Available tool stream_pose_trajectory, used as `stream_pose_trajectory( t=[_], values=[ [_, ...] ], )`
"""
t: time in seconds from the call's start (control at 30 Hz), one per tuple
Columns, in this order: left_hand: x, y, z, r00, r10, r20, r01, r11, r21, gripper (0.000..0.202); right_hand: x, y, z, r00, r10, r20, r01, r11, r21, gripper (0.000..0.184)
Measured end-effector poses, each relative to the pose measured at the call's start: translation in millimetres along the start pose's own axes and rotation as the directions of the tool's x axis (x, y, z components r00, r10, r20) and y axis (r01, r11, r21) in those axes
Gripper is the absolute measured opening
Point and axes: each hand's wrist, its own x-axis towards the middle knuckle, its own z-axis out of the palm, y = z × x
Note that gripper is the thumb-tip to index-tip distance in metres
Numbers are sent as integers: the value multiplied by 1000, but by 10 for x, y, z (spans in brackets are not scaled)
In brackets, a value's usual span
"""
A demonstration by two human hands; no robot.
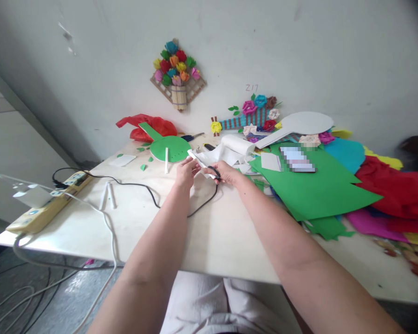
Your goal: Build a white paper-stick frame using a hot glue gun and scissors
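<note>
Paper, white and narrow, is at the middle of the table, pinched in the fingers of the left hand. The right hand is just beside it, its fingers closed around a black handle; what tool the handle belongs to is too small to tell. A black cord runs from the yellow power strip across the table and up to the right hand, where its end is hidden. Behind the hands lie a loose white sheet and a white roll. To the left of them is a green paddle shape with 1 white stick lying across its edge, and a red sheet bunched behind it. 2 more sticks rest near the power strip. To the right, a phone and a small white card lie on green sheets, with a white paddle shape behind. On the wall, a flower basket hangs above the table, and handwriting reads 217.
</note>
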Motion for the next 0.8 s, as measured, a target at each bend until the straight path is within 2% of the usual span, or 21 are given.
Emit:
stream_pose_trajectory(
  t=[0.27, 0.47, 0.8],
  values=[
    [10, -2, -34, 998, 48, -38, -47, 999, 26, 17, -15, -17, -32, 998, -15, 65, 13, 1000, 19, 41],
    [5, -13, -22, 999, 46, 14, -47, 998, 44, 16, -35, -43, -45, 997, -35, 74, 32, 998, 49, 44],
    [4, -54, 8, 997, 47, 63, -50, 997, 51, 16, -13, -54, -43, 999, -20, 25, 21, 1000, -20, 43]
  ],
)
